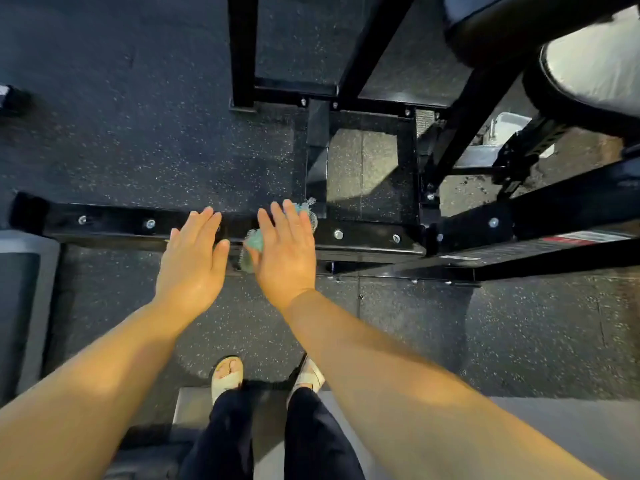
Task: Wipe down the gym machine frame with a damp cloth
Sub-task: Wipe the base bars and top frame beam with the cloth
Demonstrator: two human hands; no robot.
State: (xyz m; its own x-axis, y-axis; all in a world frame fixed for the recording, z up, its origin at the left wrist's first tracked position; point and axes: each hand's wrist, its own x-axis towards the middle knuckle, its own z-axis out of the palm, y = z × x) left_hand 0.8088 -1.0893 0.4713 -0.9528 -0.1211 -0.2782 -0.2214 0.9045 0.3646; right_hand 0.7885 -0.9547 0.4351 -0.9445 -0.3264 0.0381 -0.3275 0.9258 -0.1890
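Floor (138, 133): dark rubber with pale speckle, filling most of the view.

Machine frame (374, 32): black steel, uprights and cross members running up and to the right. Its low base bar (114, 223) lies flat on the floor, left to right, straight ahead of me.

Round pad (595, 64): pale face, black rim, upper right, above the frame.

My left hand (192, 261): palm down, fingers straight and close together, over the base bar. It holds nothing. I cannot tell whether it touches the bar.

My right hand (285, 251): just beside the left, palm down, fingers straight, laid flat on the cloth.

Cloth (254, 241): teal, bunched, on top of the base bar beneath my right hand. It shows at the thumb side and past the fingertips. I cannot judge dampness.

Sandals (227, 375): pale, on my feet, near the bottom of the view, well short of the bar.

Bolts (338, 234): silver heads set along the top of the base bar on both sides of my hands.
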